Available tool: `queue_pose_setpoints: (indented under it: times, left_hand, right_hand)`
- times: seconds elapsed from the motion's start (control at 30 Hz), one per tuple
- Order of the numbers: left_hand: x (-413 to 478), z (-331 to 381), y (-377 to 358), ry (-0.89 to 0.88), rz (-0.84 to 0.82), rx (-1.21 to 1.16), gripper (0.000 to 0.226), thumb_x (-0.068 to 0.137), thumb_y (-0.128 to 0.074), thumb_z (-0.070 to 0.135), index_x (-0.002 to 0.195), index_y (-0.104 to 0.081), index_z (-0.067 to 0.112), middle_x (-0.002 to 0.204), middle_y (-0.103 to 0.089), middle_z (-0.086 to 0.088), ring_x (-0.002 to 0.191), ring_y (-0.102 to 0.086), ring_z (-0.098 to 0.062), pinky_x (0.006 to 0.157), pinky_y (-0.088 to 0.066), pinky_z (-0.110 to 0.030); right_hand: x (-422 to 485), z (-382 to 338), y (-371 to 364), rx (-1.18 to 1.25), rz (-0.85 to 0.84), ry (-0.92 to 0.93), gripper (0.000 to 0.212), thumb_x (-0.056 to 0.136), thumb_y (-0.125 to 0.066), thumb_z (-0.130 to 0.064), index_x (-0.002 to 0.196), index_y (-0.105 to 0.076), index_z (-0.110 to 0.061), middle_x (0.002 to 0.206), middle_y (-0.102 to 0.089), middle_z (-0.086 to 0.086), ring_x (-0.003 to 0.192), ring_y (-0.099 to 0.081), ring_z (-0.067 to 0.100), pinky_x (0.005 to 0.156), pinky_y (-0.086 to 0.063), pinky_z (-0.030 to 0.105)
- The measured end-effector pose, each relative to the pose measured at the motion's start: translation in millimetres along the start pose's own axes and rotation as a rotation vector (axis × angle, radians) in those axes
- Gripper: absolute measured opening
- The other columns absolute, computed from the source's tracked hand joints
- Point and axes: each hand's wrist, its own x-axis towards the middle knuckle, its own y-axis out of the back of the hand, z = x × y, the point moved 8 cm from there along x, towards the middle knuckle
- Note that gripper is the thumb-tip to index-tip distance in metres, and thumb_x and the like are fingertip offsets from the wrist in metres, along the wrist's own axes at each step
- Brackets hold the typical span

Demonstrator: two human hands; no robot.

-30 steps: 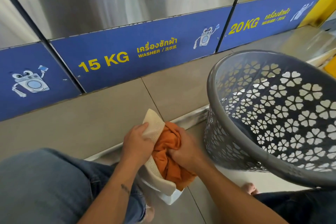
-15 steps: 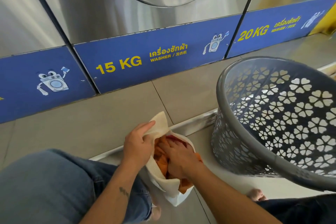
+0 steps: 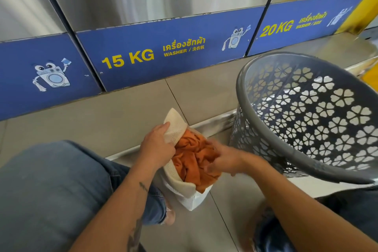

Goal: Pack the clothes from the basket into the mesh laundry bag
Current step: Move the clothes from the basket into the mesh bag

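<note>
A cream mesh laundry bag (image 3: 178,174) stands on the floor between my knees, its mouth held wide. My left hand (image 3: 156,145) grips the bag's upper flap and pulls it up and back. An orange garment (image 3: 191,155) fills the bag's mouth, bunched and partly sticking out over the right edge. My right hand (image 3: 225,159) rests against the garment's right side with its fingers curled on the cloth. The grey plastic basket (image 3: 266,129) with flower-shaped holes stands tilted at the right; no clothes show in the visible part of its inside.
Steel washers with blue 15 KG and 20 KG panels (image 3: 163,51) line the back above a tiled step (image 3: 102,112). My jeans-clad knees are at the lower left (image 3: 51,190) and lower right (image 3: 358,206). A yellow post (image 3: 368,6) stands far right.
My right hand pushed the orange garment down into the bag, then drew back to its right side. More cloth now bulges at the mouth. The left hand kept hold of the flap.
</note>
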Motion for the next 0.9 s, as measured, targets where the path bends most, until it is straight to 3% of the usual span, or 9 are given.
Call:
queue_pose_setpoints:
  times: [0.07,0.13,0.3,0.4,0.5,0.6,0.73,0.8,0.9]
  left_hand:
    - [-8.0,-2.1,-3.2,0.028,-0.09,0.101,0.08,0.085,-0.064,0.017,0.154,-0.024,0.028,0.155,-0.033,0.001,0.136,-0.039,-0.026,0.109,-0.039,-0.044]
    - [-16.3,-6.4,-5.0,0.064,-0.167,0.15,0.085,0.085,-0.062,0.014,0.155,-0.017,0.03,0.156,-0.031,0.0,0.136,-0.038,-0.028,0.108,-0.039,-0.043]
    - [-25.1,-2.2,6.0,0.076,-0.189,-0.021,0.079,0.085,-0.053,0.005,0.152,-0.026,0.036,0.152,-0.04,-0.005,0.132,-0.044,-0.028,0.107,-0.04,-0.038]
    - [-25.3,-0.7,19.7,0.08,-0.137,-0.077,0.079,0.083,-0.05,0.001,0.151,-0.03,0.036,0.15,-0.041,-0.004,0.13,-0.045,-0.028,0.107,-0.041,-0.04]
    - [-26.8,-5.1,32.5,0.117,-0.063,-0.105,0.078,0.081,-0.049,0.0,0.15,-0.033,0.033,0.15,-0.041,-0.003,0.128,-0.046,-0.027,0.103,-0.043,-0.039]
    - [-27.8,-8.3,37.1,0.138,-0.03,-0.081,0.075,0.082,-0.05,0.003,0.149,-0.035,0.033,0.149,-0.043,-0.004,0.126,-0.048,-0.029,0.102,-0.046,-0.043]
    - [-26.3,-8.7,41.6,0.144,0.002,-0.04,0.073,0.08,-0.052,0.007,0.148,-0.039,0.032,0.145,-0.046,-0.005,0.125,-0.048,-0.029,0.103,-0.044,-0.046]
    - [-25.8,-7.4,41.9,0.155,0.014,-0.046,0.071,0.079,-0.052,0.009,0.146,-0.042,0.032,0.143,-0.048,-0.005,0.124,-0.049,-0.03,0.104,-0.044,-0.048]
    - [-26.9,-2.0,36.0,0.147,-0.009,-0.066,0.068,0.079,-0.052,0.011,0.144,-0.045,0.033,0.142,-0.048,-0.004,0.123,-0.049,-0.029,0.104,-0.044,-0.047]
  right_hand:
    - [6.4,6.6,-20.8,-0.117,-0.022,-0.011,0.106,0.071,-0.079,-0.041,0.148,-0.009,-0.056,0.144,-0.049,-0.003,0.125,-0.055,0.03,0.086,-0.057,0.046]
    - [10.9,-8.6,-33.9,-0.21,0.125,0.101,0.094,0.069,-0.074,-0.05,0.146,-0.019,-0.046,0.132,-0.057,-0.002,0.115,-0.061,0.026,0.09,-0.058,0.044]
    - [-4.9,-66.3,-48.0,-0.027,0.385,0.423,0.063,0.085,-0.067,-0.033,0.143,-0.041,-0.032,0.131,-0.052,-0.014,0.121,-0.055,0.016,0.103,-0.049,0.033]
    - [6.2,-65.8,-74.2,-0.031,0.331,0.517,0.07,0.092,-0.061,-0.025,0.152,-0.027,-0.038,0.146,-0.049,-0.007,0.13,-0.049,0.015,0.113,-0.042,0.036]
    - [35.1,-31.1,-97.8,-0.335,0.243,0.382,0.08,0.097,-0.055,-0.048,0.155,0.0,-0.053,0.162,-0.031,-0.007,0.145,-0.034,0.025,0.121,-0.027,0.05]
    - [41.2,-24.7,-95.8,-0.405,0.187,0.323,0.073,0.098,-0.044,-0.054,0.152,0.004,-0.058,0.164,-0.023,-0.008,0.148,-0.027,0.031,0.121,-0.021,0.055]
    - [32.5,-33.8,-69.7,-0.259,0.119,0.278,0.061,0.094,-0.053,-0.032,0.148,-0.033,-0.052,0.149,-0.045,-0.002,0.133,-0.045,0.025,0.112,-0.038,0.042]
    - [14.2,-36.6,-42.7,-0.197,0.146,0.238,0.039,0.092,-0.061,-0.037,0.131,-0.059,-0.038,0.131,-0.06,-0.004,0.116,-0.056,0.017,0.098,-0.047,0.032]
    - [-11.7,-37.1,-16.5,-0.103,0.177,0.189,0.019,0.088,-0.068,-0.03,0.106,-0.068,-0.029,0.096,-0.063,-0.012,0.091,-0.059,0.01,0.082,-0.049,0.023]
